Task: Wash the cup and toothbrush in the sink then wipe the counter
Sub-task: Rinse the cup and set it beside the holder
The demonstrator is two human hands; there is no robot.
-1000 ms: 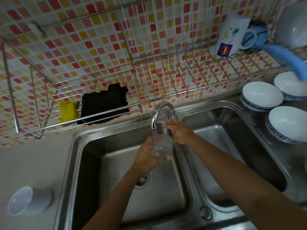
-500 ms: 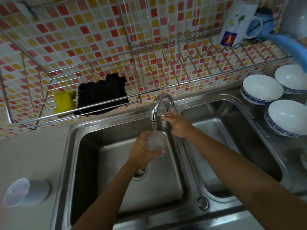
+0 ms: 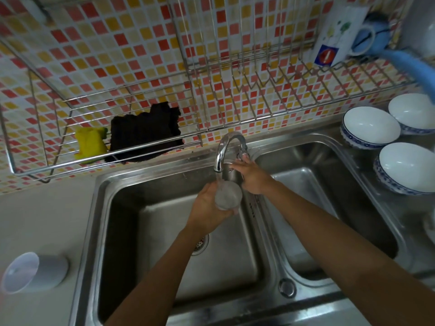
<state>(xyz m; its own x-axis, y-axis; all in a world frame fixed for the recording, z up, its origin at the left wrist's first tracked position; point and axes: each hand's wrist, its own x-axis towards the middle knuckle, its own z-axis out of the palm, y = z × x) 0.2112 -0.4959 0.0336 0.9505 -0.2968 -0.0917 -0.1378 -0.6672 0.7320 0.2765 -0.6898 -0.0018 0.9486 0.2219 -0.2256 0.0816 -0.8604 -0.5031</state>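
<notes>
My left hand (image 3: 207,208) holds a clear cup (image 3: 228,195) over the left basin of the steel sink (image 3: 150,231), right under the spout of the chrome tap (image 3: 223,149). A thin stream of water runs from the spout into the cup. My right hand (image 3: 250,176) rests on the tap's handle behind the cup, fingers closed around it. No toothbrush shows in this view. A dark cloth (image 3: 143,132) and a yellow sponge (image 3: 90,144) lie in the wire rack (image 3: 58,165) on the tiled wall.
A white cup (image 3: 35,272) lies on its side on the counter at the left. Three white bowls with blue rims (image 3: 369,127) stand right of the sink. A blue brush (image 3: 409,64) and a white packet (image 3: 339,36) sit on the upper right rack.
The cup in my left hand has stayed under the spout and water now runs into it. My right hand has stayed on the tap handle. The view has shifted slightly.
</notes>
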